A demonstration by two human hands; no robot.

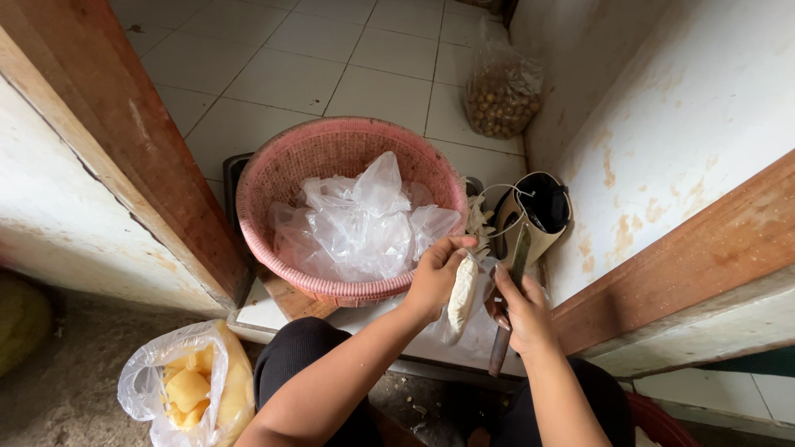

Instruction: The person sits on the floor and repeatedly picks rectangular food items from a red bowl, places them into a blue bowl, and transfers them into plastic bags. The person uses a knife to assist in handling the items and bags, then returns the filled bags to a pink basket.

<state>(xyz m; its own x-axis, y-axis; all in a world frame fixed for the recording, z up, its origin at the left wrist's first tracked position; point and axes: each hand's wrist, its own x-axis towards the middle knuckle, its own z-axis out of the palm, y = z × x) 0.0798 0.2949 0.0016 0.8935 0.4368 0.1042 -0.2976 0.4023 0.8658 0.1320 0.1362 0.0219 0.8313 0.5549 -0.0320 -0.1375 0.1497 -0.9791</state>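
While left hand fingers grip pale peeled root | right hand fingers clasp knife | pink basket beside

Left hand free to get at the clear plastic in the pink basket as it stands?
Probably not: the left hand is shut on a pale peeled piece. The basket is open-topped, the plastic lying uncovered just beyond that hand.

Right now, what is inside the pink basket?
Inside the pink basket lie crumpled clear plastic bags, which fill most of it. Part of the woven inner wall shows above them. Whatever lies under the bags, and the bottom of the basket, is covered.
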